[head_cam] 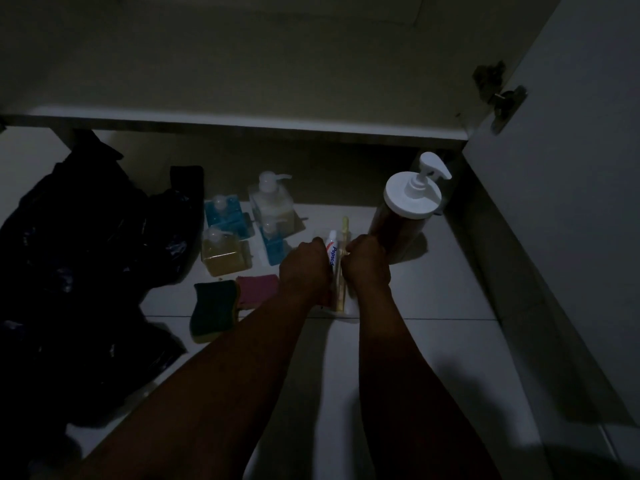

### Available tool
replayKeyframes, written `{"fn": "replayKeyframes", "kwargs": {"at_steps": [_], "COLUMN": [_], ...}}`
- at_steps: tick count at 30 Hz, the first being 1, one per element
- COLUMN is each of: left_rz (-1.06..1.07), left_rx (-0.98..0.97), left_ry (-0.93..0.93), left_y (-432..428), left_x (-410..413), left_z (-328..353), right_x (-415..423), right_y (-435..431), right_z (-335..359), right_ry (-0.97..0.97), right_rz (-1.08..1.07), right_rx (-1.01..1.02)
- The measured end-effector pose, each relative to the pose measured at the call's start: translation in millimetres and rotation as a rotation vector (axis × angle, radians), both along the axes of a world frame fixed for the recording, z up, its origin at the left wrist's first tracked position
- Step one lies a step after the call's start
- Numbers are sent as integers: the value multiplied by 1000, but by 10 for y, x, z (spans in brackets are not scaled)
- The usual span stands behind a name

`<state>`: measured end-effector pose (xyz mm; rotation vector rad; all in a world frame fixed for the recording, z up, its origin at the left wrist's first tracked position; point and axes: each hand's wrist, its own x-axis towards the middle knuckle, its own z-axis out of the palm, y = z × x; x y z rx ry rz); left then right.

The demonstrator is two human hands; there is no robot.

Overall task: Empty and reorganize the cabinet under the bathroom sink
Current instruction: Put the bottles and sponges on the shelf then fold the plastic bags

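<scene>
Head view, very dim: both my arms reach forward and down to a tiled floor (433, 289) below an open cabinet. My left hand (304, 268) and right hand (369, 261) are curled against opposite sides of a clear holder (341, 299) and grip it between them. It rests on the floor. A toothpaste (331, 252) tube and a yellow toothbrush (345, 228) stand upright in it, between my knuckles.

The holder looks like light, stiff, smooth plastic, and I judge it top-heavy with tall contents, so gripping low on both sides and keeping it level seems safest.

A tall pump bottle (405, 209) with a white cap stands just right of my right hand, close enough to knock. Beyond and left of my left hand stand four small bottles (225, 252), blue and yellowish, close together. A green sponge (213, 306) and a pink sponge (258, 289) lie just left of my left wrist. A black bag (86, 254) is heaped further left. The cabinet door (554, 202) hangs open on the far right.
</scene>
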<state>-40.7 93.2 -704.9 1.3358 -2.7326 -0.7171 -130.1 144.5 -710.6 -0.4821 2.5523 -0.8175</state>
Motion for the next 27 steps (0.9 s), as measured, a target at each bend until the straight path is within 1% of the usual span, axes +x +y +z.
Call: {"fn": "replayKeyframes", "kwargs": {"at_steps": [3,7,11,14,16,19,22,27], "left_rz": [-32,9,41,85,113,120,112,116], "left_rx": [-13,17,71,94,76,24,52,89], "left_ry": [-21,-37,6,48,43,4,-23,5], "left_y": [6,0,14,29,38,49,71,51], "left_x": [22,59,68,94,124,180,211,198], "left_z": [19,43,86,131,162,209,239,177], "right_x": [0,-4,-28,-32,-32,-20,-17,-48], "right_y": [11,-10,-6,83,192,334,366,376], "right_z": [3,19,18,66,109,131,144,102], "right_ry": [-12,-54,-75,-83,-89,-120,-189,-183], "right_rz": [-20,-50,-62,-89,-156,-166,-150,-150], "right_rx": [-2,-21,-33,-102,-147,-96,-38,-11]}}
